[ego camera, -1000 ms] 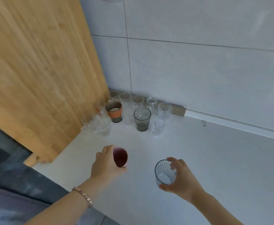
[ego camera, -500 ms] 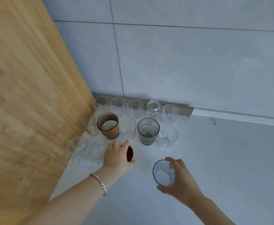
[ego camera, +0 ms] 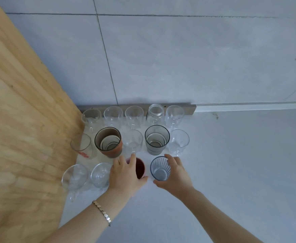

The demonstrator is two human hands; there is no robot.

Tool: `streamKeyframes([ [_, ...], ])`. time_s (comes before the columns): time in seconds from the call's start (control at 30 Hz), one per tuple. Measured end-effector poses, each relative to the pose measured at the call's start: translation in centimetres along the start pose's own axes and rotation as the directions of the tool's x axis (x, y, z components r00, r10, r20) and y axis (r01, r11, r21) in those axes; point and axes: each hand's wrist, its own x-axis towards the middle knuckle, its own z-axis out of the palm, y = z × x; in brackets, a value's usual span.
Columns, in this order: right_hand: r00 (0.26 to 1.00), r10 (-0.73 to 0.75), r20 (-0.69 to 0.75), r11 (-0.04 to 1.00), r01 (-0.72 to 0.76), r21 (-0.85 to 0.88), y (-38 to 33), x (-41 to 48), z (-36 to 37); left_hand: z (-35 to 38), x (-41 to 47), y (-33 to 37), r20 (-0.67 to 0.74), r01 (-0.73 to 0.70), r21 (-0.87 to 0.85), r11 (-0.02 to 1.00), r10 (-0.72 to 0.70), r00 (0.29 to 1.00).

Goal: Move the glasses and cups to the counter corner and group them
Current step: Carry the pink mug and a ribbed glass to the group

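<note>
My left hand (ego camera: 124, 174) grips a dark red cup (ego camera: 140, 167) standing in the front row of the group. Beside it, my right hand (ego camera: 176, 174) holds a ribbed blue-grey glass (ego camera: 160, 168) just in front of the smoked grey glass (ego camera: 157, 139). Several clear glasses fill the counter corner in rows: a back row along the wall (ego camera: 134, 114), a middle row with an orange-banded cup (ego camera: 108, 142), and two clear mugs (ego camera: 87, 176) at the front left.
A large wooden board (ego camera: 21, 128) leans on the left, walling in the corner. Grey tiled wall (ego camera: 178, 58) rises behind the glasses. White counter (ego camera: 240, 172) stretches to the right and toward me.
Both hands have carried their cup and glass forward into the corner group; the red cup and the ribbed glass now sit in the front row.
</note>
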Motion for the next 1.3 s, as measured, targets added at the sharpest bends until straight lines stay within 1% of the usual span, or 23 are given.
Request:
streamKeyframes([
  [0.1,1.0,0.017,-0.007,1.0,-0.018,-0.014,0.0,0.1,0.6,0.0,0.2,0.2,-0.007,-0.043,0.055,0.998,0.044,0.999],
  [0.17,1.0,0.009,-0.002,1.0,-0.009,-0.022,0.0,0.2,0.9,-0.2,0.6,0.4,-0.002,-0.032,0.055,0.998,0.032,0.999],
  [0.23,1.0,-0.002,0.008,1.0,0.002,-0.031,-0.2,0.2,1.0,-0.4,0.8,0.4,0.016,-0.018,0.076,0.997,0.017,1.0],
  [0.33,0.999,0.012,0.049,1.0,-0.011,-0.014,-0.1,0.0,0.7,-0.6,1.0,0.1,0.061,-0.048,0.112,0.992,0.041,0.997],
  [0.43,0.996,0.041,0.083,0.999,-0.042,0.01,0.6,-0.5,0.2,-1.0,1.1,-0.4,0.096,-0.119,0.08,0.99,0.111,0.989],
  [0.5,0.996,0.047,0.075,0.998,-0.051,0.047,0.9,-1.0,0.1,-1.4,1.0,-0.8,0.066,-0.179,0.068,0.982,0.175,0.982],
  [0.57,0.997,0.053,0.063,0.994,-0.058,0.088,0.8,-1.3,0.3,-1.7,1.0,-1.2,0.044,-0.17,0.053,0.984,0.168,0.985],
  [0.67,0.996,0.066,0.056,0.99,-0.073,0.12,0.4,-1.2,0.6,-1.9,1.0,-1.2,0.052,-0.129,0.068,0.989,0.126,0.991],
  [0.8,0.992,0.074,0.102,0.996,-0.078,0.038,0.7,-1.2,0.5,-2.2,0.7,-0.5,0.081,-0.121,0.111,0.986,0.113,0.99],
  [0.93,0.964,0.117,0.241,0.993,-0.106,-0.056,3.3,-2.7,-1.0,-3.2,-0.3,0.6,0.163,-0.11,0.121,0.986,0.09,0.983],
  [1.0,0.952,0.118,0.283,0.989,-0.087,-0.12,5.5,-3.7,-2.9,-4.0,-1.3,2.3,0.155,-0.133,0.139,0.981,0.111,0.982],
  [1.03,0.948,0.125,0.292,0.985,-0.083,-0.152,6.8,-4.2,-4.2,-4.5,-1.9,3.5,0.119,-0.161,0.146,0.976,0.144,0.982],
  [1.1,0.947,0.152,0.282,0.974,-0.095,-0.206,9.8,-5.5,-7.4,-5.3,-3.4,7.1,0.022,-0.246,0.138,0.959,0.245,0.969],
  [1.13,0.947,0.17,0.271,0.968,-0.11,-0.225,11.6,-6.2,-9.3,-5.5,-4.1,9.5,-0.006,-0.295,0.128,0.947,0.298,0.954],
  [1.17,0.947,0.191,0.259,0.963,-0.129,-0.238,13.5,-7.0,-11.2,-5.5,-4.9,12.2,0.002,-0.346,0.129,0.93,0.348,0.937],
  [1.23,0.944,0.237,0.229,0.952,-0.179,-0.249,17.5,-9.2,-15.1,-4.7,-6.5,18.3,0.081,-0.42,0.099,0.902,0.413,0.907],
  [1.3,0.938,0.285,0.199,0.939,-0.231,-0.254,22.1,-12.2,-19.1,-3.0,-8.3,25.1,0.192,-0.419,0.001,0.908,0.411,0.891],
])
